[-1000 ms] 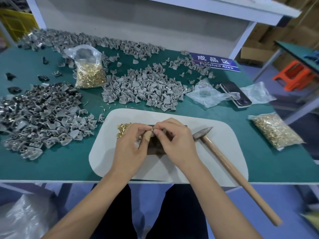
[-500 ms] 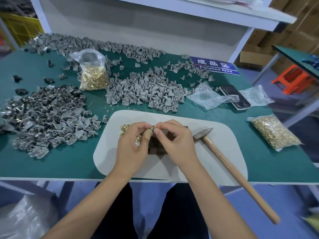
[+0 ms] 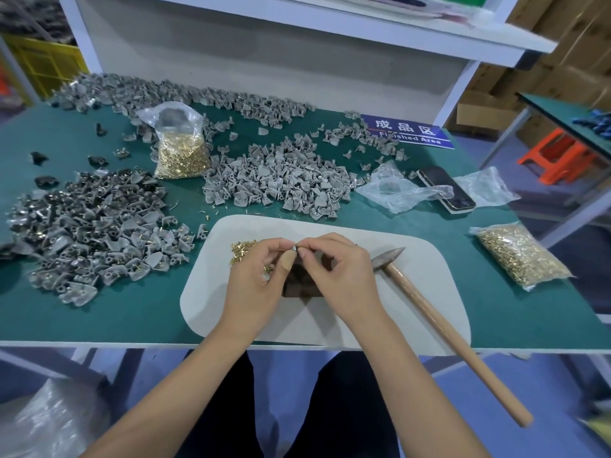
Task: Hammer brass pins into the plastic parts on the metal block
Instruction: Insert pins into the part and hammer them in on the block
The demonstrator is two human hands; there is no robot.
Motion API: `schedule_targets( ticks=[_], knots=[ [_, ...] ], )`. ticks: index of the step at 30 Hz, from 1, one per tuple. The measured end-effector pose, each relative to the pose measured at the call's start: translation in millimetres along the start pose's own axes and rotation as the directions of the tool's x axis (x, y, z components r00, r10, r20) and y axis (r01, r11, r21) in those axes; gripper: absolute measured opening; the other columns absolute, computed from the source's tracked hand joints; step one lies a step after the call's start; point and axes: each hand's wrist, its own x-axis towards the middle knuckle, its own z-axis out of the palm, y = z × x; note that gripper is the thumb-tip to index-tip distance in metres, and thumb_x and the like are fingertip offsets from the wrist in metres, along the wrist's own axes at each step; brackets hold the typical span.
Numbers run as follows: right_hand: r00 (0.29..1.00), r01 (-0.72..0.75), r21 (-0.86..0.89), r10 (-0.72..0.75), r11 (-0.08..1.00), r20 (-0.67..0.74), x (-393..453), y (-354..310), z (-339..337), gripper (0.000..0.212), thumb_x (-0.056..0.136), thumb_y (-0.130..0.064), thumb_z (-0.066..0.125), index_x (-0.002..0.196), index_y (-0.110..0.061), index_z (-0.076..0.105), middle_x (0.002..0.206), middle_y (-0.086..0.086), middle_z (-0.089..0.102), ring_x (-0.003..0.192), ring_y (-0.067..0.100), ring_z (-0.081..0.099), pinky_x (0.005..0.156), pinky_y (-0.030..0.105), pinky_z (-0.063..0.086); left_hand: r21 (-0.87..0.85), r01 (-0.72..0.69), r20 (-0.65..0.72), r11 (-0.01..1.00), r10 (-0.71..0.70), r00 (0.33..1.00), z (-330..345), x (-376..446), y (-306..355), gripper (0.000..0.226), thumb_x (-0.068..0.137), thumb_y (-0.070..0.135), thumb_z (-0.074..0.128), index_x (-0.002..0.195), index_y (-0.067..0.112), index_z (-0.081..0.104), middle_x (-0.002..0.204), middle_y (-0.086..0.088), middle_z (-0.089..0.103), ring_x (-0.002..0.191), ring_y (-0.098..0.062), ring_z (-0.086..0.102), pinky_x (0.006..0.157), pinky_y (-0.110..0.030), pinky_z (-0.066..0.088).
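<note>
At the centre of the frame both hands meet over the dark metal block [image 3: 299, 285], which sits on a white mat [image 3: 413, 292] on the green worktop [image 3: 132, 312]. The left hand [image 3: 254, 282] and the right hand [image 3: 337, 279] have their fingertips pressed together, pinching between them a small grey plastic part [image 3: 293, 247] just above the block; whether a pin is in that pinch cannot be told. A loose heap of brass pins [image 3: 241, 251] lies on the mat just left of the left hand, partly hidden under it. A hammer [image 3: 439, 322] with a wooden handle lies on the mat to the right of the right hand, its metal head near the knuckles, its handle running toward the lower right past the worktop edge. At the left of the frame spreads a pile of grey parts [image 3: 99, 233], some with pins showing; a second pile [image 3: 281, 180] lies above the mat. A clear bag of pins [image 3: 180, 150] stands upper left, and another bag [image 3: 519, 256] lies at the right. A phone [image 3: 446, 190] rests among crumpled plastic near a blue sign [image 3: 406, 132] at the upper right.
</note>
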Motion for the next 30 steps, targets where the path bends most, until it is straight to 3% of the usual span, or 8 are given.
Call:
schedule_targets(
  ticks=[3,7,11,19,23,30],
  knots=[
    [0.998,0.016,-0.107,-0.010,0.994,0.056,2.0,1.6,-5.9,0.011,0.093,-0.020,0.072,0.099,-0.024,0.081,0.091,-0.011,0.073,0.083,0.014,0.067,0.075,0.041,0.055,0.015,-0.016,0.002,1.000,0.016,1.000,0.0,-1.0,-1.6,0.024,0.097,0.018,0.066,0.103,0.041,0.064,0.104,0.020,0.072,0.098,0.001,0.068,0.084,-0.008,0.046],
    [0.997,0.020,-0.205,-0.004,0.979,0.083,6.0,-2.3,-14.6,0.009,0.089,-0.026,0.074,0.095,-0.031,0.079,0.091,-0.016,0.073,0.078,0.006,0.064,0.073,0.039,0.055,0.044,-0.029,0.016,0.999,0.028,0.999,-0.1,0.0,-6.8,0.023,0.096,0.029,0.065,0.104,0.050,0.063,0.105,0.017,0.071,0.104,-0.010,0.068,0.090,-0.018,0.050],
    [0.995,0.030,-0.267,-0.005,0.963,0.096,8.5,-5.9,-19.7,0.006,0.085,-0.029,0.076,0.090,-0.033,0.076,0.085,-0.016,0.069,0.071,0.003,0.055,0.068,0.036,0.053,0.051,-0.040,0.043,0.998,0.038,0.998,1.5,1.1,-8.3,0.028,0.097,0.024,0.066,0.104,0.052,0.063,0.105,0.014,0.071,0.103,-0.012,0.069,0.090,-0.020,0.051],
    [0.985,0.043,-0.230,-0.002,0.972,0.175,13.8,-10.0,-25.6,0.011,0.081,-0.019,0.077,0.082,-0.030,0.075,0.077,-0.016,0.062,0.070,0.007,0.057,0.066,0.039,0.053,0.067,-0.066,0.071,0.996,0.061,0.996,0.5,0.8,-6.1,0.030,0.097,0.019,0.067,0.102,0.048,0.062,0.102,0.010,0.072,0.102,-0.011,0.068,0.091,-0.022,0.051],
    [0.964,0.023,-0.121,0.010,0.992,0.265,16.5,-8.3,-29.7,0.012,0.084,-0.010,0.077,0.082,-0.023,0.078,0.078,-0.009,0.066,0.072,0.015,0.060,0.069,0.045,0.052,0.066,-0.070,0.076,0.995,0.065,0.995,0.2,-0.6,-3.9,0.030,0.096,0.027,0.063,0.101,0.056,0.061,0.102,0.012,0.071,0.103,-0.012,0.067,0.089,-0.019,0.049],
    [0.956,-0.015,0.035,0.004,0.999,0.292,17.1,-2.7,-30.4,0.013,0.084,0.000,0.076,0.083,-0.013,0.080,0.076,0.001,0.070,0.072,0.023,0.062,0.069,0.041,0.050,0.048,-0.082,0.080,0.995,0.078,0.994,-1.7,-3.4,-3.0,0.028,0.097,0.018,0.065,0.102,0.045,0.061,0.103,0.009,0.071,0.101,-0.007,0.067,0.087,-0.018,0.050]
  ],
)
